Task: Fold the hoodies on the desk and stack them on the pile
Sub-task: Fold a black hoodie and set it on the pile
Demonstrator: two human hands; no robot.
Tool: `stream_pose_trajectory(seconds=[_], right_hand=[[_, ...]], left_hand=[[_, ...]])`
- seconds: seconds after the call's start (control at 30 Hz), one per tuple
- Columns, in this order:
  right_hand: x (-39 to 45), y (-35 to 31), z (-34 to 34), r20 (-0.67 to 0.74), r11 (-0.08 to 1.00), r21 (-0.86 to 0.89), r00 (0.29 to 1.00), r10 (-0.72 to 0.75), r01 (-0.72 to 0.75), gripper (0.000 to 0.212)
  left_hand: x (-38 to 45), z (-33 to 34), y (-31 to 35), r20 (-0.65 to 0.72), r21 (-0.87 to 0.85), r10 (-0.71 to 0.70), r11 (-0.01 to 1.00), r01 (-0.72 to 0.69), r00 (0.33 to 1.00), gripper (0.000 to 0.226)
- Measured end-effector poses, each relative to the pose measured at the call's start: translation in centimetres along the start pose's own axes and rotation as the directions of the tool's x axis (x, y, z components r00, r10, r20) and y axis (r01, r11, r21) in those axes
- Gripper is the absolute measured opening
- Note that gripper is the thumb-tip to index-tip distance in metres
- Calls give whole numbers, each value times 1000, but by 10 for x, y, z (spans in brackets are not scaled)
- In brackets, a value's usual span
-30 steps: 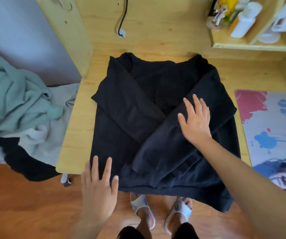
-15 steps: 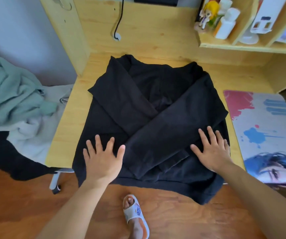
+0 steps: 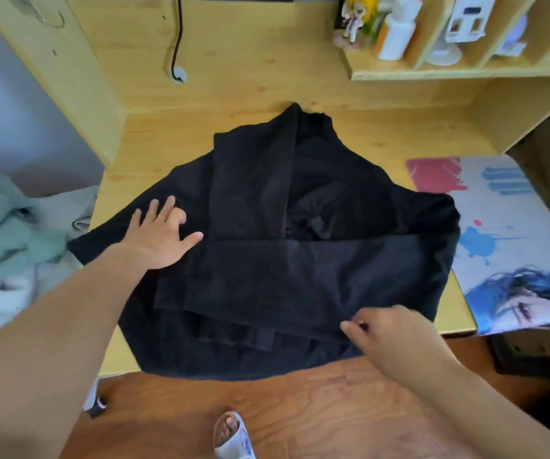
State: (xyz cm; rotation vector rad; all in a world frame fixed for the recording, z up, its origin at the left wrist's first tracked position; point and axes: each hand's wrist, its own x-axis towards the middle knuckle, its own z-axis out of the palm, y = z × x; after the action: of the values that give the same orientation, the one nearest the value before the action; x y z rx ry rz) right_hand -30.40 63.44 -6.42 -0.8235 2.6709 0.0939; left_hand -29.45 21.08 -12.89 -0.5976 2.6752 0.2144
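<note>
Right, shelf cubbies (image 3: 465, 72) at back right hold a white bottle (image 3: 396, 31) and a figurine (image 3: 354, 18). Black hoodie (image 3: 300, 253) lies on the desk (image 3: 154, 140), sleeves folded across, hem hanging over the near edge. Left hand (image 3: 157, 236) presses flat on its left side, fingers spread; right hand (image 3: 396, 342) pinches fabric at the lower right.

Black hoodie (image 3: 316, 260) spread on wooden desk (image 3: 154, 147), sleeves folded across its body, hem hanging over near edge. Left hand (image 3: 161, 236) lies flat, fingers spread, on hoodie's left side. Right hand (image 3: 396, 339) pinches fabric at near right hem. Heap of green and grey clothes (image 3: 5, 240) left of desk. Printed mat (image 3: 512, 240) at right.
</note>
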Motion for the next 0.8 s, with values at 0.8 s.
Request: stream_pose_trajectory(seconds=[0.8], right_hand=[[112,43,41,12,890,206,911,413,-406,77]], left_hand=[[23,20,68,-232,215,343,931,-295,910,63]])
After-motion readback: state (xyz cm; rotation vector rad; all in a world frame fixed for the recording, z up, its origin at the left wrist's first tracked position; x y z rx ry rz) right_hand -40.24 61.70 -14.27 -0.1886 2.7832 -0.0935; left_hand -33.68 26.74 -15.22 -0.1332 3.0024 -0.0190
